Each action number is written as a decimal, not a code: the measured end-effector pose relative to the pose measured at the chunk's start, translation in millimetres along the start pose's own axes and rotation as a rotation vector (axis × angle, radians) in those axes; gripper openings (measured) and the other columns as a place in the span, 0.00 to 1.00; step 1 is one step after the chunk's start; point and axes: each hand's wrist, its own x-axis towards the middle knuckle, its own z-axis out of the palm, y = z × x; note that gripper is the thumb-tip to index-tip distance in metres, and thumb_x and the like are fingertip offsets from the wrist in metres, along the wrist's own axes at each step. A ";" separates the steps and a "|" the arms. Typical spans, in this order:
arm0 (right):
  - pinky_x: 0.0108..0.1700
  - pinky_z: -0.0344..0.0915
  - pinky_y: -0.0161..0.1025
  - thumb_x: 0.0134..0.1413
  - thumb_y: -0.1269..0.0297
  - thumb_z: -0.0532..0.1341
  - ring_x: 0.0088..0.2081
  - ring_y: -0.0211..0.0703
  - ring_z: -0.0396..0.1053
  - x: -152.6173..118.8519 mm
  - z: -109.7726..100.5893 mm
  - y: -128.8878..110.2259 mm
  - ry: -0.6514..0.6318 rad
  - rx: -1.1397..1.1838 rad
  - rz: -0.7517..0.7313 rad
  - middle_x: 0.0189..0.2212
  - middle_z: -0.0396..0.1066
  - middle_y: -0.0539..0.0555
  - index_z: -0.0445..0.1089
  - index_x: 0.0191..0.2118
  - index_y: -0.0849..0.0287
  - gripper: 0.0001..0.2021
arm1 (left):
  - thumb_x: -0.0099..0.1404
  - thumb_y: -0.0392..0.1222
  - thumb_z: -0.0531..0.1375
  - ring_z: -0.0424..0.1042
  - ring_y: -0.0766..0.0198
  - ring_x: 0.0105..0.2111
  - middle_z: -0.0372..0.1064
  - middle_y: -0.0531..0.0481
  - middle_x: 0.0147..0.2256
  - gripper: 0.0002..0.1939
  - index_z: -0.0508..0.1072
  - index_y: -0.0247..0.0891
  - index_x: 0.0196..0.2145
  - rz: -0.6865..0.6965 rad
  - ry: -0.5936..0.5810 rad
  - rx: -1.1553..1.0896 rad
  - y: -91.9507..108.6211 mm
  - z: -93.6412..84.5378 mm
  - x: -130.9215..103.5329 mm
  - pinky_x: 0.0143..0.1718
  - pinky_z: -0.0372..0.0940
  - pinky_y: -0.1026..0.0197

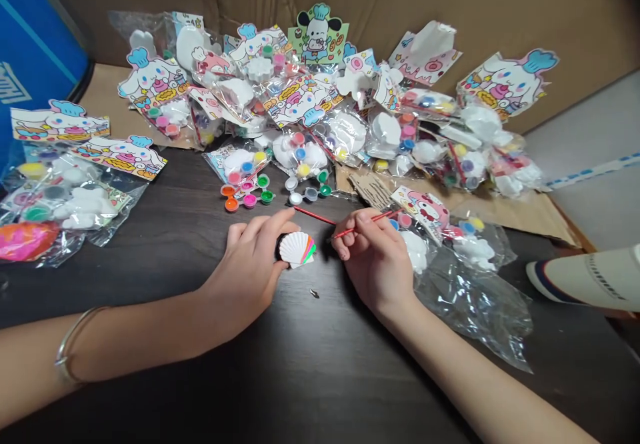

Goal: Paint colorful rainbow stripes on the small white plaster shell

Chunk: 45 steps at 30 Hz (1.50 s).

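A white scallop shell figure (296, 247) with orange, pink and green stripes along its right side sits between the fingers of my left hand (249, 254). My right hand (377, 257) pinches a thin red paintbrush (367, 223), its dark tip pointing left toward the shell and apart from it. Another red paintbrush (314, 215) lies on the table just beyond, partly behind my right fingers. Past my left hand is an opened strip of paint pots (249, 199) in orange, pink and green. Beside it stands a second opened strip (310, 195) with white, grey and green.
Plastic packets (300, 101) of white figures, paints and printed cards are heaped along the back on cardboard. More packets (70, 191) lie at left, with an orange-pink painted piece (26, 241). A clear bag (475, 304) and a paper cup (585, 277) are at right.
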 end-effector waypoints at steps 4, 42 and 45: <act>0.17 0.56 0.28 0.38 0.64 0.68 0.17 0.30 0.57 2.1 0.0 1.5 0.039 0.027 -0.030 0.14 0.60 0.46 0.68 0.19 0.58 0.08 | 0.61 0.26 0.52 0.65 0.55 0.51 0.70 0.46 0.51 0.26 0.52 0.38 0.56 0.029 -0.013 -0.007 1.6 -4.2 1.2 0.49 0.53 0.51; 0.26 0.57 0.33 0.55 0.63 0.58 0.22 0.30 0.59 35.3 93.5 14.8 -0.372 -0.581 -0.344 0.21 0.63 0.46 0.64 0.26 0.58 0.08 | 0.61 0.35 0.59 0.69 0.47 0.46 0.70 0.37 0.43 0.12 0.64 0.32 0.42 0.025 -0.073 0.089 2.1 -0.2 -2.7 0.46 0.64 0.45; 0.27 0.58 0.34 0.54 0.63 0.59 0.22 0.31 0.61 40.8 96.2 20.1 -0.445 -0.674 -0.258 0.19 0.65 0.46 0.64 0.26 0.59 0.09 | 0.61 0.36 0.60 0.69 0.47 0.47 0.70 0.36 0.43 0.14 0.63 0.32 0.43 0.012 -0.058 0.077 0.5 1.0 -3.3 0.48 0.63 0.44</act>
